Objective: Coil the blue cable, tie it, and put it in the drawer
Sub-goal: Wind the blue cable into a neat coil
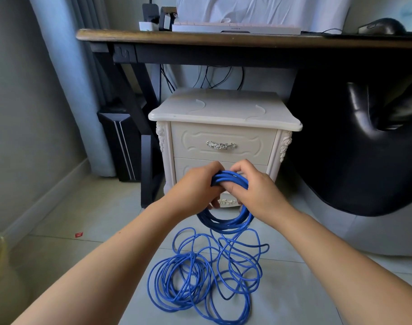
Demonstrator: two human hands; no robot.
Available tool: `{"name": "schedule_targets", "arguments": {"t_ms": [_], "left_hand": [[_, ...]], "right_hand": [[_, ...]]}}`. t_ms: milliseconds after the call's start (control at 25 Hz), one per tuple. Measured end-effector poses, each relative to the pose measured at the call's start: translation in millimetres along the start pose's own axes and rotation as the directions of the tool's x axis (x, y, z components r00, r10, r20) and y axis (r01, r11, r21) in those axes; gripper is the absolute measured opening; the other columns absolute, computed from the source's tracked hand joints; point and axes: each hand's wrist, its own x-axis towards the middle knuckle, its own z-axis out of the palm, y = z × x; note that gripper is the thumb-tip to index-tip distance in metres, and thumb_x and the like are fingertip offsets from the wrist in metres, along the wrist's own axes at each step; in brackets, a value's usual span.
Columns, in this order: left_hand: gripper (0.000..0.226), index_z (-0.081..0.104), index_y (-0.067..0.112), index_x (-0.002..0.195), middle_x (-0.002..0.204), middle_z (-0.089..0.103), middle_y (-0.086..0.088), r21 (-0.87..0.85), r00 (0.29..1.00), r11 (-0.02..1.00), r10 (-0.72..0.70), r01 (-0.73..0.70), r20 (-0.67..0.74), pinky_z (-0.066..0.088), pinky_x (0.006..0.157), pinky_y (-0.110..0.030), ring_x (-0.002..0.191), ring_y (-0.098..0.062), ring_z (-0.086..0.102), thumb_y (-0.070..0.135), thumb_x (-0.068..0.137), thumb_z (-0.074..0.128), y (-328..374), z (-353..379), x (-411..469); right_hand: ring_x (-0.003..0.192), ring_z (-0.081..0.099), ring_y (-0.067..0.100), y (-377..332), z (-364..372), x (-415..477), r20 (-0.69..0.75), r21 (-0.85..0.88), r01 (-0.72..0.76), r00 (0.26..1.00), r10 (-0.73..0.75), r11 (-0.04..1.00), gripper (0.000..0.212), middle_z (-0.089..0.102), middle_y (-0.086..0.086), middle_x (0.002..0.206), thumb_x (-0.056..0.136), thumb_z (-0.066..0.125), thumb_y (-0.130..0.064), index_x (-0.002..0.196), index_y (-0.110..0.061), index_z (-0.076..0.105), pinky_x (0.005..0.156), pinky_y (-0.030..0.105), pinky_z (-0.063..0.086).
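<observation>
I'm mid-coiling: my left hand [198, 184] and right hand [252, 186] grip the blue cable [226, 221]; next, gather floor slack.

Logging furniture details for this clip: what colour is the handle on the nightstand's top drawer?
Silver, an ornate metallic handle; the head view shows it clearly.

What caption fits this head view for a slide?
Left hand and right hand grip a coil of blue cable before a closed nightstand; the rest lies tangled on the floor.

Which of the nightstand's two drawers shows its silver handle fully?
The upper drawer: its ornate handle is in plain view. The left hand, right hand and blue cable cover much of the lower drawer.
</observation>
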Motion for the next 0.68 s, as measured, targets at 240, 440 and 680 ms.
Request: {"name": "schedule_targets", "arguments": {"t_ms": [240, 440, 680], "left_hand": [[0.005, 0.059, 0.017, 0.099, 0.074, 0.055, -0.003, -0.246, 0.989, 0.962, -0.134, 0.116, -0.056, 0.040, 0.037, -0.018, 0.046, -0.015, 0.065, 0.020, 0.099, 0.055, -6.6, -6.1, -2.8], [0.007, 0.058, 0.013, 0.101, 0.079, 0.056, -0.004, -0.399, 0.964, 0.900, -0.240, 0.176, -0.116, 0.042, 0.039, -0.019, 0.049, -0.015, 0.065, 0.019, 0.100, 0.054, -13.2, -6.6, -1.5], [0.011, 0.056, 0.010, 0.106, 0.076, 0.057, -0.003, -0.682, 0.889, 0.704, -0.423, 0.201, -0.174, 0.054, 0.054, -0.027, 0.047, -0.008, 0.062, 0.016, 0.102, 0.047, -3.6, 15.0, -1.3]], "right_hand": [[0.079, 0.068, 0.033, -2.3, -10.8, -4.6, 0.387, 0.576, -0.428, 0.893, 0.229, 0.696, 0.030, 0.068, 0.020, 0.087, 0.097, 0.049, -0.038, 0.113, -0.016, 0.060, 0.058, 0.030, 0.058], [0.086, 0.072, 0.039, 7.3, -24.3, -4.6, 0.522, 0.422, -0.476, 0.823, 0.222, 0.772, 0.036, 0.072, 0.011, 0.112, 0.089, 0.064, -0.028, 0.125, -0.024, 0.057, 0.070, 0.035, 0.059], [0.088, 0.072, 0.036, 1.4, 1.0, -0.1, 0.310, 0.678, -0.461, 0.886, 0.345, 0.573, 0.025, 0.072, 0.015, 0.094, 0.100, 0.047, -0.033, 0.105, -0.009, 0.053, 0.066, 0.047, 0.059]]}}
